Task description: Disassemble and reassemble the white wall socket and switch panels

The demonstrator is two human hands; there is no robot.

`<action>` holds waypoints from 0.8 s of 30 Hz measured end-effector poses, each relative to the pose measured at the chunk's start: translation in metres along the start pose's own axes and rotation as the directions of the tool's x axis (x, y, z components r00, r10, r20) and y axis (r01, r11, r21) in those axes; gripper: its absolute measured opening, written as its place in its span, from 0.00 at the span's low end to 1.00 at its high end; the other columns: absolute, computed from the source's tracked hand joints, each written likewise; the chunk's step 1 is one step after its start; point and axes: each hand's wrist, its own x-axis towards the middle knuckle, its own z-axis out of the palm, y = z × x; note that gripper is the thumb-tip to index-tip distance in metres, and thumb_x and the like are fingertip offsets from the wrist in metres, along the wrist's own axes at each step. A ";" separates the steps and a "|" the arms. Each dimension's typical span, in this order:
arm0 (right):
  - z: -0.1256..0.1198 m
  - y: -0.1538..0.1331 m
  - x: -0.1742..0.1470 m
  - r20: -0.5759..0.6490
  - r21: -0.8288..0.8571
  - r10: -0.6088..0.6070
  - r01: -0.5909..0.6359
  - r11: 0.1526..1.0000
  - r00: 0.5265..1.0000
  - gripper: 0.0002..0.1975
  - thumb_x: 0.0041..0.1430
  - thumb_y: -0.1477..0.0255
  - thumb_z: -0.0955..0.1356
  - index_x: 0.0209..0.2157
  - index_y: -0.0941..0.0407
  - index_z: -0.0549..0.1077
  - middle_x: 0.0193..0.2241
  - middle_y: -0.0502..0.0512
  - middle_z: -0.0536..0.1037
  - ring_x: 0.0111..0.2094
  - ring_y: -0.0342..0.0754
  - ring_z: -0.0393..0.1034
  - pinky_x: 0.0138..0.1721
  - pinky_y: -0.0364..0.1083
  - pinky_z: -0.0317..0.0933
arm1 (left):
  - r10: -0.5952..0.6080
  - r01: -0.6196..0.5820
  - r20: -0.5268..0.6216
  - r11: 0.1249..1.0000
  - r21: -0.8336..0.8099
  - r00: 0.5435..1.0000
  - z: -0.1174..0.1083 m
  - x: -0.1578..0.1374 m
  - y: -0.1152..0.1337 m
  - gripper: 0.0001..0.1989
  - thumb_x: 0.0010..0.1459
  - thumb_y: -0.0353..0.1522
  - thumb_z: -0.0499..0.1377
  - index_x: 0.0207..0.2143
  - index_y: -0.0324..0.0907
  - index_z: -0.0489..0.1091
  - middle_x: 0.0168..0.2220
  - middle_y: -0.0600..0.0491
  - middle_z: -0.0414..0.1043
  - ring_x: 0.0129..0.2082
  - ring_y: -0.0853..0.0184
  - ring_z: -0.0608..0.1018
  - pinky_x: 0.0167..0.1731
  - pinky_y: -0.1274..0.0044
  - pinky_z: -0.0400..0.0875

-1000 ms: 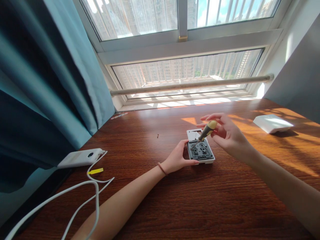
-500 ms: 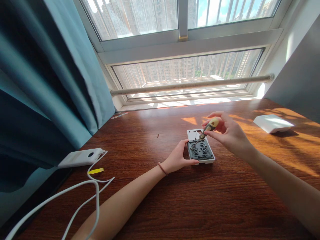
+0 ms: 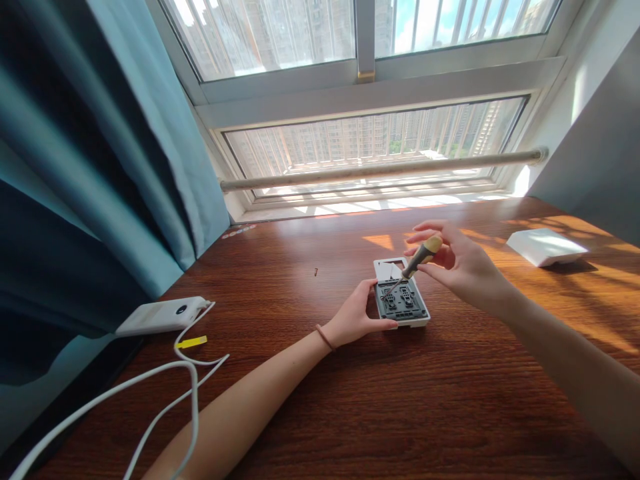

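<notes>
A white-framed wall switch panel [image 3: 411,313] with a dark grey inner plate lies on the wooden table [image 3: 280,400]. My left hand [image 3: 359,312] grips it along its left side, thumb at the near edge and fingers at the far left corner. Between the fingertips of my right hand [image 3: 453,260] is a screwdriver [image 3: 421,259] with a yellow and grey handle. Its thin shaft slants down to the left, and the tip is at the left part of the grey plate. A small screw [image 3: 316,272] rests on the table left of the panel.
A white box-like piece [image 3: 546,247] sits at the right. On the left are a white power bank [image 3: 163,316], its white cable [image 3: 195,400] and a yellow tag [image 3: 193,342]. A blue curtain [image 3: 150,147] hangs at the left; a window rail [image 3: 380,171] runs behind.
My right hand has shifted slightly right, and its fingers have moved on the screwdriver handle, which has turned a little. My left hand and the panel have stayed in place.
</notes>
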 end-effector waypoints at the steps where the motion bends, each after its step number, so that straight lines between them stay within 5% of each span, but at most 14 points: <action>1: 0.001 -0.001 -0.001 0.054 0.084 0.001 -0.006 0.996 0.999 0.19 0.52 0.72 0.67 0.46 0.53 0.61 0.43 0.56 0.71 0.41 0.48 0.71 0.40 0.48 0.67 | 0.004 -0.004 0.000 1.000 -0.006 1.000 0.000 0.000 0.001 0.39 0.40 0.37 0.68 0.53 0.42 0.54 0.52 0.44 0.62 0.51 0.58 0.67 0.52 0.65 0.61; 4: 0.006 -0.004 -0.004 0.073 0.093 -0.001 -0.005 0.996 0.997 0.17 0.53 0.70 0.66 0.44 0.53 0.61 0.43 0.56 0.72 0.43 0.48 0.71 0.40 0.47 0.67 | 0.015 -0.015 0.007 1.000 -0.026 1.000 0.000 0.000 0.002 0.38 0.41 0.36 0.67 0.53 0.42 0.54 0.52 0.45 0.62 0.51 0.59 0.68 0.52 0.66 0.62; 7: 0.011 -0.007 -0.008 -0.093 -0.240 -0.036 0.013 0.971 0.995 0.13 0.54 0.63 0.66 0.40 0.54 0.66 0.31 0.53 0.77 0.31 0.47 0.73 0.33 0.46 0.65 | 0.013 -0.013 -0.004 1.000 -0.006 1.000 0.000 0.000 0.001 0.38 0.40 0.36 0.68 0.53 0.42 0.55 0.52 0.45 0.62 0.51 0.59 0.67 0.52 0.65 0.61; 10: 0.010 -0.007 -0.009 -0.218 -0.625 -0.143 -0.026 0.780 0.966 0.16 0.53 0.57 0.65 0.35 0.56 0.69 0.18 0.50 0.72 0.20 0.46 0.68 0.23 0.44 0.58 | 0.008 -0.008 -0.015 1.000 0.010 1.000 0.000 0.000 0.000 0.39 0.39 0.36 0.68 0.53 0.42 0.55 0.53 0.44 0.61 0.52 0.58 0.66 0.53 0.65 0.60; 13: 0.004 -0.006 -0.008 -0.159 -0.728 -0.157 -0.008 0.685 0.975 0.16 0.54 0.58 0.65 0.32 0.57 0.69 0.14 0.49 0.69 0.17 0.46 0.65 0.19 0.43 0.52 | 0.009 -0.009 -0.010 1.000 0.009 1.000 0.000 0.000 0.000 0.39 0.40 0.36 0.68 0.53 0.42 0.55 0.53 0.44 0.62 0.53 0.58 0.66 0.53 0.65 0.60; 16: -0.005 -0.008 -0.004 0.044 -0.552 -0.116 0.121 0.825 0.992 0.11 0.56 0.65 0.64 0.38 0.56 0.66 0.20 0.49 0.72 0.20 0.44 0.67 0.22 0.43 0.57 | 0.015 -0.015 0.006 1.000 -0.007 1.000 0.000 0.000 0.001 0.38 0.40 0.36 0.67 0.53 0.42 0.55 0.53 0.44 0.62 0.52 0.59 0.67 0.52 0.66 0.61; 19: -0.015 -0.014 0.000 0.165 -0.246 -0.124 0.162 0.956 0.979 0.12 0.54 0.71 0.65 0.42 0.55 0.63 0.33 0.53 0.75 0.33 0.46 0.71 0.34 0.45 0.65 | 0.019 -0.019 0.012 1.000 -0.019 1.000 0.000 0.001 0.001 0.38 0.41 0.36 0.67 0.53 0.42 0.54 0.53 0.44 0.62 0.51 0.59 0.68 0.52 0.66 0.62; 21: -0.021 -0.018 0.002 0.092 -0.049 -0.098 0.103 0.993 0.991 0.15 0.53 0.72 0.66 0.43 0.54 0.61 0.36 0.54 0.74 0.39 0.48 0.70 0.40 0.48 0.65 | 0.025 -0.025 0.005 1.000 0.003 1.000 0.000 0.001 -0.001 0.39 0.40 0.36 0.67 0.54 0.42 0.54 0.53 0.44 0.62 0.52 0.57 0.67 0.52 0.64 0.62; 24: -0.028 -0.014 0.000 -0.096 0.323 0.080 -0.045 0.945 0.992 0.14 0.53 0.71 0.63 0.42 0.52 0.59 0.30 0.50 0.71 0.34 0.49 0.72 0.37 0.51 0.67 | 0.040 -0.040 -0.006 0.998 0.051 0.999 0.001 0.001 -0.008 0.43 0.38 0.37 0.68 0.55 0.42 0.51 0.54 0.43 0.59 0.54 0.56 0.65 0.54 0.64 0.58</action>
